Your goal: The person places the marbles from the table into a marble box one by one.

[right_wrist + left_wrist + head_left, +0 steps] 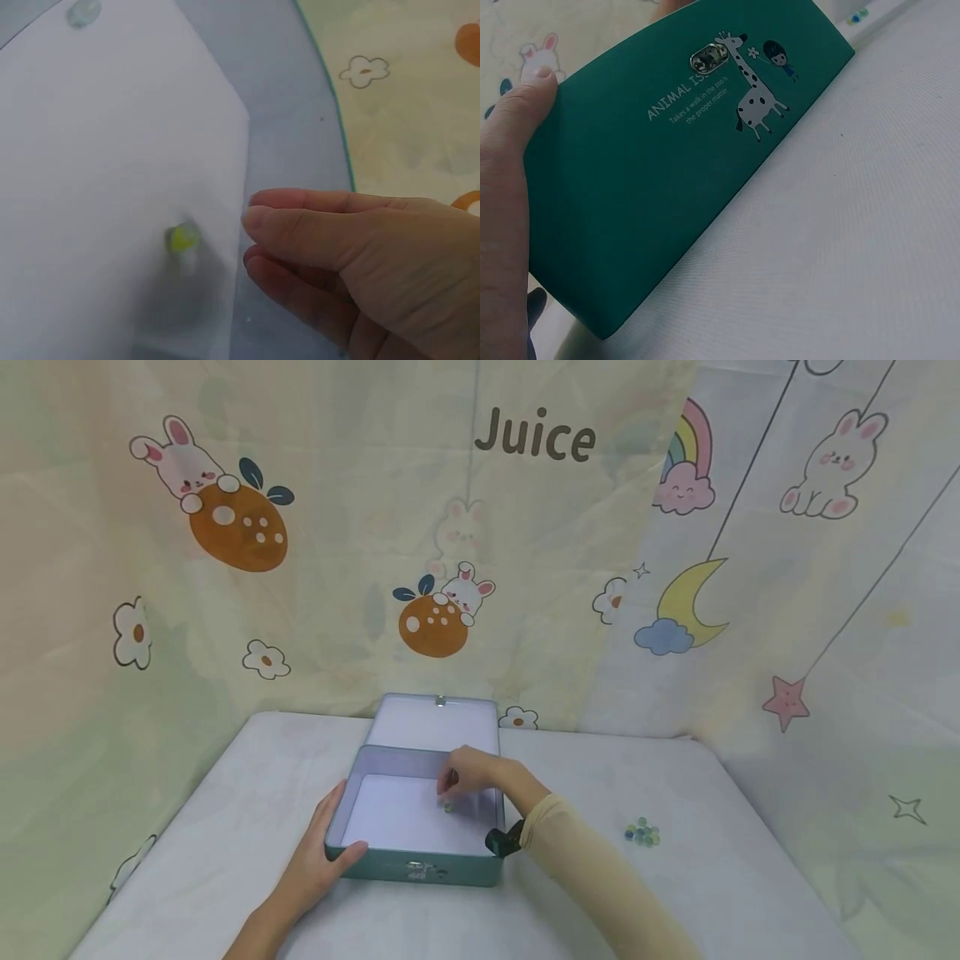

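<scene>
A green metal tin box [420, 868] with a pale inside stands with its hinged lid [435, 722] laid back. My left hand [318, 852] grips its front left corner, thumb over the front rim and fingers along the left wall. A giraffe print [754, 97] and a metal clasp [709, 58] mark the box's front. Inside, a yellow-green glass marble [183, 238] shows just beyond the fingertips of my right hand [337, 255], which hovers over the box. Its thumb and fingers come close together, with nothing visible between them. Another clear marble [84, 13] lies farther along the box floor.
A small cluster of glass marbles [642, 832] lies on the white-covered table [585, 777], right of the box. Printed cloth with rabbits and flowers [337, 527] hangs behind and at the sides. A dark device [505, 841] is strapped to my right wrist.
</scene>
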